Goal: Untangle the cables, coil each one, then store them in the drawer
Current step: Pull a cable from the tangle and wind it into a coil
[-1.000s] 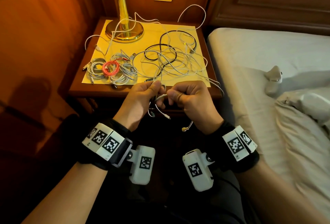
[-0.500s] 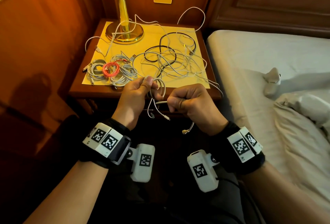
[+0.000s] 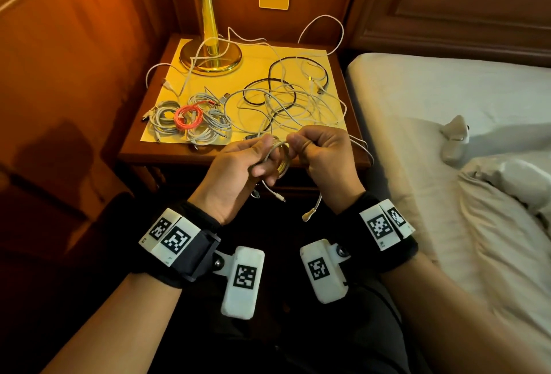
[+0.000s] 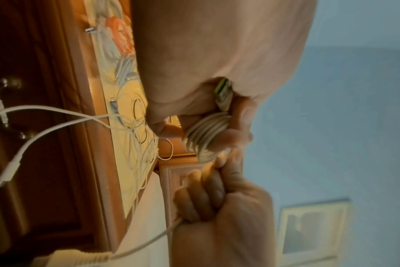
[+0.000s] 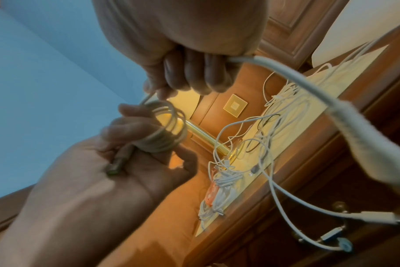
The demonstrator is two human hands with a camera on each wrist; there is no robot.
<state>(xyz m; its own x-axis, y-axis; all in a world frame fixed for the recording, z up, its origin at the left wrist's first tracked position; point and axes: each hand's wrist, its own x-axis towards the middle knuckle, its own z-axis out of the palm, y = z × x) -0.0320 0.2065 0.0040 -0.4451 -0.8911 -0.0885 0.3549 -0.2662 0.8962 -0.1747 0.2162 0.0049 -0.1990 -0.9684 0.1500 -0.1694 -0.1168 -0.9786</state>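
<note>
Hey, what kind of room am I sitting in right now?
Most likely a bedroom, perhaps in a hotel: a bed with white sheets stands beside a wooden nightstand, which carries a brass lamp, and the walls are wood-panelled.

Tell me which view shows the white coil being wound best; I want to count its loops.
The left wrist view: the white coil shows edge-on, its turns side by side, held by the left hand. The right wrist view shows it as blurred rings; the head view mostly hides it between the hands.
</note>
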